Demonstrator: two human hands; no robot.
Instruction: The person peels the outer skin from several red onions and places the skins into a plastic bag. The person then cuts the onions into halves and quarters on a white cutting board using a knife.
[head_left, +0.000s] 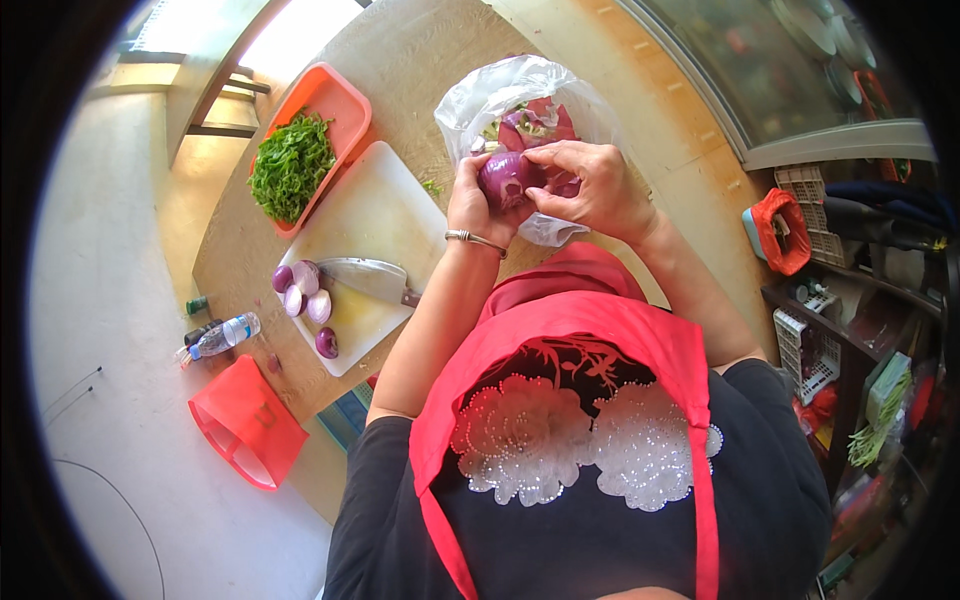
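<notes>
A red onion (510, 180) with shiny purple skin rests in my left hand (480, 201), which wears a metal bangle. The thumb and forefinger of my right hand (600, 180) pinch at the onion's right side, where a piece of skin (564, 184) shows under the fingers. Just beyond both hands, a clear plastic bag (480, 82) stands with its mouth open, holding onion skins and vegetable scraps (536, 124). To the left, a white cutting board (375, 202) carries a kitchen knife (367, 276) and several red onion pieces (306, 277).
An orange tray (341, 97) of chopped green leaves (291, 166) touches the board's far left side on the wooden table (420, 45). A plastic bottle (225, 335) and a red bag (251, 420) are at the table's left edge. Shelves (847, 337) stand on the right, near a red-lined bin (784, 232).
</notes>
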